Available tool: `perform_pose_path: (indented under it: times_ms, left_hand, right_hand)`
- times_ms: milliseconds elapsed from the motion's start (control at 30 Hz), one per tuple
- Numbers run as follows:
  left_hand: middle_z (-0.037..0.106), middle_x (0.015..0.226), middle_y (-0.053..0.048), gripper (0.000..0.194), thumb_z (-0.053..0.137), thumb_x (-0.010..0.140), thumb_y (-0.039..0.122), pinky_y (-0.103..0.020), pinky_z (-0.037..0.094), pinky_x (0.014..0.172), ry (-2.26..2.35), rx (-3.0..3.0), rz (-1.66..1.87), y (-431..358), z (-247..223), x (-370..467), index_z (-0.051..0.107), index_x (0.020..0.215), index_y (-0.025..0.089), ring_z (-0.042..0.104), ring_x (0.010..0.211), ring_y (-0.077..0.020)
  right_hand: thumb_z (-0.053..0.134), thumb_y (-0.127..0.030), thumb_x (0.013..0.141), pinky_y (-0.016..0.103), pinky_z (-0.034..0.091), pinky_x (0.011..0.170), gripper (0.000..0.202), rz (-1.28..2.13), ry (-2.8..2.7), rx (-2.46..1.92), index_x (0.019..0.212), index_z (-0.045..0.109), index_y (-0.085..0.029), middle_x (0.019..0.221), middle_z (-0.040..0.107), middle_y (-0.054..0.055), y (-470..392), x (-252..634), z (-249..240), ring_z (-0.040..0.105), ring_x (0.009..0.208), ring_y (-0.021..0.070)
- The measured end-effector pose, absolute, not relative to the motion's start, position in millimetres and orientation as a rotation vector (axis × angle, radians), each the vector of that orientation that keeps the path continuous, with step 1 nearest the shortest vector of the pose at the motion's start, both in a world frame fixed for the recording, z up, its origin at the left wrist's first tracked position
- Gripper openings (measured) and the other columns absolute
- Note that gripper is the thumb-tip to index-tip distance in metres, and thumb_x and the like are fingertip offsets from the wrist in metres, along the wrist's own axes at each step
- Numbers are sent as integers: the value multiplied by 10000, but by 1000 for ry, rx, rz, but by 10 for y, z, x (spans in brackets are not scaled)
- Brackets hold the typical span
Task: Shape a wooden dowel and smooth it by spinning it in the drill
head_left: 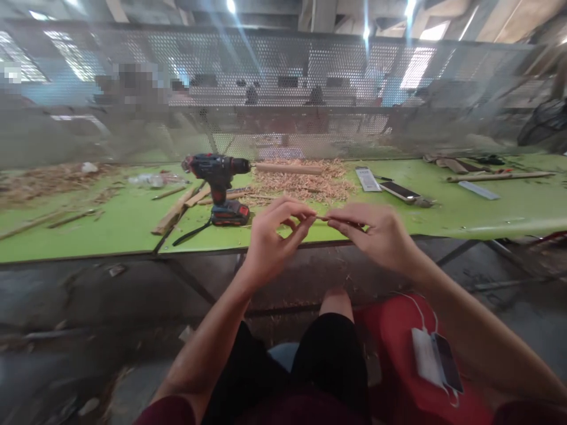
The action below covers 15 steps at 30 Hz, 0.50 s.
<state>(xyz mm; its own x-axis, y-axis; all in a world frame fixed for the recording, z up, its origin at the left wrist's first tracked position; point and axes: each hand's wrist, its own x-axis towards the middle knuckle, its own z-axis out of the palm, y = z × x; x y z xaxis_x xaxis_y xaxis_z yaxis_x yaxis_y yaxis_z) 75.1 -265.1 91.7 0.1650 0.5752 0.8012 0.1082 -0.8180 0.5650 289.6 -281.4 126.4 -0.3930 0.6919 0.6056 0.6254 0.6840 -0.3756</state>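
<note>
Both hands meet above the front edge of the green table, fingertips pinched a short way apart. Between them runs a small thin brownish piece, perhaps a wood sliver; its kind is too small to make out. My left hand is closed on its left end, thumb against forefinger. My right hand pinches the other end, and its fingers hide part of the piece. Behind my left hand a cordless drill stands upright on its battery. A round wooden rod extends right from the drill's chuck, over a heap of wood shavings.
Wood strips lie left of the drill. A phone and a white packet rest on the table's right half. A perforated metal screen rises behind. A red stool beside my leg bears cabled devices.
</note>
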Motion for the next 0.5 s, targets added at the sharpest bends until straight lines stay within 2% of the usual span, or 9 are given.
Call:
perform_pose_path:
  times_ms: [167,300,400,500]
  left_hand:
    - [683,935,-50,86,618,992,201,-246,541,666,800,2086,1607,-2729,635,446,689,945,188,646,787,-123]
    - [686,912,-43,110,587,985,195,-270,533,728,971,2200,1322,-2788,262,125,680,927,196,644,813,-152]
    - [705,914,-47,146,559,994,230,-283,534,740,1229,2140,1227,-2876,-83,-169,685,926,198,658,801,-168]
    - [722,884,-49,184,546,979,270,-306,553,761,1478,2036,1217,-2990,-459,-487,699,898,208,684,801,-197]
  right_hand:
    - [602,-437,1016,458,528,890,274,167,-2294,-1083,1039,835,-294,1013,829,45,-2681,2911,964,758,917,287]
    - [519,-384,1048,407,529,952,338,76,-2469,-1320,1073,824,-239,1130,808,91,-2269,3259,743,725,1041,274]
    - [532,-272,998,423,540,913,311,-40,-2421,-1482,992,833,-195,1076,804,139,-1838,3664,591,723,1006,298]
    - [531,-257,958,427,550,835,321,-157,-2332,-1613,884,834,-182,936,795,162,-1427,3989,441,720,905,305]
